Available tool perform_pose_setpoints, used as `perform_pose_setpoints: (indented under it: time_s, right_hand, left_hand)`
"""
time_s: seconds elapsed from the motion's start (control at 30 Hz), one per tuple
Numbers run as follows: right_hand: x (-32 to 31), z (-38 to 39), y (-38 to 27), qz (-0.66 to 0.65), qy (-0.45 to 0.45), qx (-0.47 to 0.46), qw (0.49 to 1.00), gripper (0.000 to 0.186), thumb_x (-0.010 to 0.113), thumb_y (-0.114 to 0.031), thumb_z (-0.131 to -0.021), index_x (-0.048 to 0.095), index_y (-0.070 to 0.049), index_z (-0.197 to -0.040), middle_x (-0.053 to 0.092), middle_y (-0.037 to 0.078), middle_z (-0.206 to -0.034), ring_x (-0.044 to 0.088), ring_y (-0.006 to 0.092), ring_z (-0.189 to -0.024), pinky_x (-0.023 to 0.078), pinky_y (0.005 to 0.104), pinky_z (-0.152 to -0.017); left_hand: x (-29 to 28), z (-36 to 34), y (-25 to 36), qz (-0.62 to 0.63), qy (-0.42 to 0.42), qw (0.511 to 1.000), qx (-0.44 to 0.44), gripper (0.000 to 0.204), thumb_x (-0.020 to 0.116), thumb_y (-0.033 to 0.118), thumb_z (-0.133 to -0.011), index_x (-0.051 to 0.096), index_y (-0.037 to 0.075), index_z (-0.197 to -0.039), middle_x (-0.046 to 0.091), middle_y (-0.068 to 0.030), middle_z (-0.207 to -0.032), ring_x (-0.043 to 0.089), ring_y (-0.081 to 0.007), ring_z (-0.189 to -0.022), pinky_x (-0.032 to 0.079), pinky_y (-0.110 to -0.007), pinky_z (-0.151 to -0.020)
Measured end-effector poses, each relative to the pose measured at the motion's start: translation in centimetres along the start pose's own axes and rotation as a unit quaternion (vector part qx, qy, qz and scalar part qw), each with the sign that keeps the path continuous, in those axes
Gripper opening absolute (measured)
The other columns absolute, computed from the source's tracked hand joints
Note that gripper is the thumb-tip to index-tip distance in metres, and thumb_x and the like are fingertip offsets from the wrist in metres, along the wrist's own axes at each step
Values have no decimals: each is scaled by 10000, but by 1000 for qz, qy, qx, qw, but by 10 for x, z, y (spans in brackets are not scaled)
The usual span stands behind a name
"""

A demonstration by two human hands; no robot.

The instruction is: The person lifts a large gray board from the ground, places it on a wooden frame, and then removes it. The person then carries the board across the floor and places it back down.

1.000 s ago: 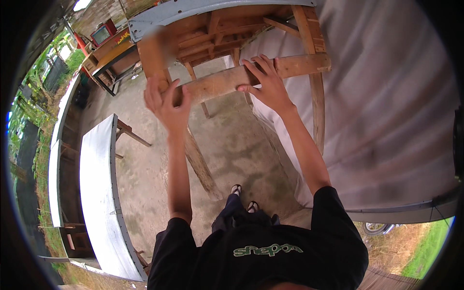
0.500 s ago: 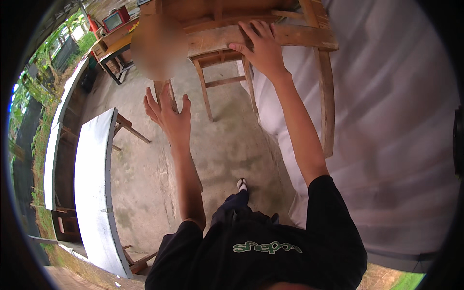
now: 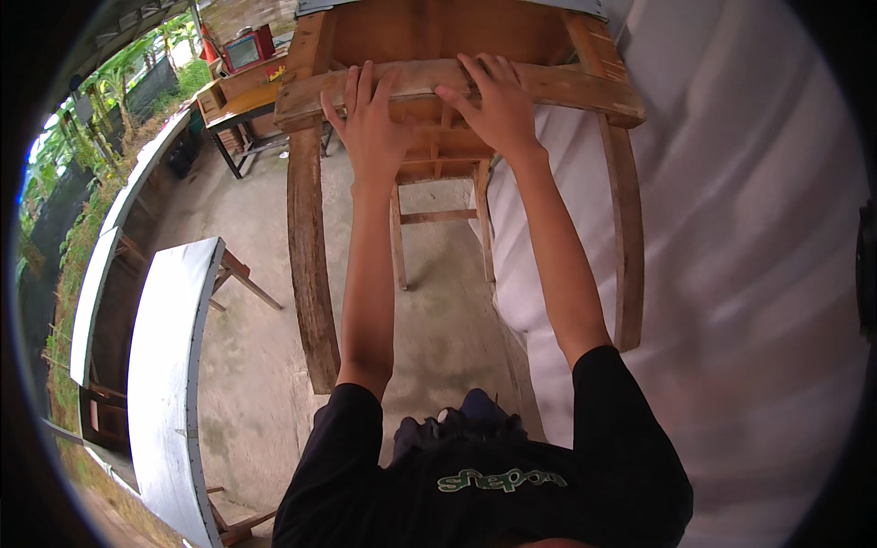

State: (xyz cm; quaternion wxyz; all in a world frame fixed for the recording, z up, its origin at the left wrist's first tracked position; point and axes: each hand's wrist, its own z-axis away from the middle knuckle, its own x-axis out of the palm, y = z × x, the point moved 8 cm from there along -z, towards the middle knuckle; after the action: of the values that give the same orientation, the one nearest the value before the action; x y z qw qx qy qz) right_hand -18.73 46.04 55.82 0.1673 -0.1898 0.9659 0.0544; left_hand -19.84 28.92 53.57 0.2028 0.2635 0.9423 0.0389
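A wooden table (image 3: 306, 247) is tipped over in front of me, two of its legs reaching toward me and its brown underside (image 3: 448, 36) showing. A crossbar (image 3: 575, 87) joins those legs. On the left part of this bar lies my left hand (image 3: 375, 132), its fingers spread and pointing away from me. My right hand (image 3: 498, 105) rests on the bar just right of it, fingers apart over the upper edge and thumb toward the left. Both palms face the wood, and neither hand wraps fully round it.
Beyond the bar stands another wooden frame with legs (image 3: 399, 237). A long white-topped table (image 3: 164, 365) is at my left. Pale cloth (image 3: 731, 274) hangs along my right. Farther off, a desk (image 3: 242, 110) carries a red box (image 3: 251, 47). The concrete floor (image 3: 438, 320) lies below.
My left hand has come up onto the crossbar from a spot nearer me. The table's left side, blurred and covered before, now shows, and my right hand stays on the bar.
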Motion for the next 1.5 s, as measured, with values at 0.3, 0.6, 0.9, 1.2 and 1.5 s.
perform_pose_setpoints:
  time_s: [0.3,0.6,0.9,1.2,1.5]
  right_hand:
    - [87,-53,74,10,60,-30,998,665,562,-628,-852,665,-51,-1166,644,166,-1143,565,310,-1112,363,434,-1009]
    - [179,-98,130,22,49,-11,998,766,485,-710,-850,670,-40,-1173,646,183,-1187,560,300,-1173,342,434,-1036]
    - [265,-145,204,15,-10,10,1000,710,464,-649,-895,652,-34,-1197,650,195,-1183,572,282,-1181,343,441,-1049]
    - [397,-188,276,27,-81,42,995,857,356,-789,-849,641,-82,-1240,640,144,-1233,546,266,-1225,328,410,-1060]
    - [429,-208,296,16,-36,24,999,803,404,-766,-849,707,-77,-1127,687,169,-1114,621,273,-1110,363,409,-1015]
  left_hand:
    - [98,-105,-34,-181,27,982,48,549,721,181,-680,616,262,-1213,604,13,-1206,500,-233,-1196,330,-518,-995]
    - [189,-158,-78,-174,90,979,61,490,709,179,-674,642,239,-1155,641,18,-1166,520,-229,-1182,338,-502,-968]
    - [301,-218,-109,-191,88,974,83,387,654,214,-730,677,251,-1115,669,42,-1139,550,-198,-1162,353,-492,-953]
    - [412,-273,-165,-147,76,985,44,316,660,164,-730,709,228,-1036,682,30,-1075,563,-205,-1125,351,-480,-954]
    - [448,-297,-184,-119,85,989,24,280,660,135,-734,732,242,-982,685,59,-1043,578,-177,-1096,359,-494,-958]
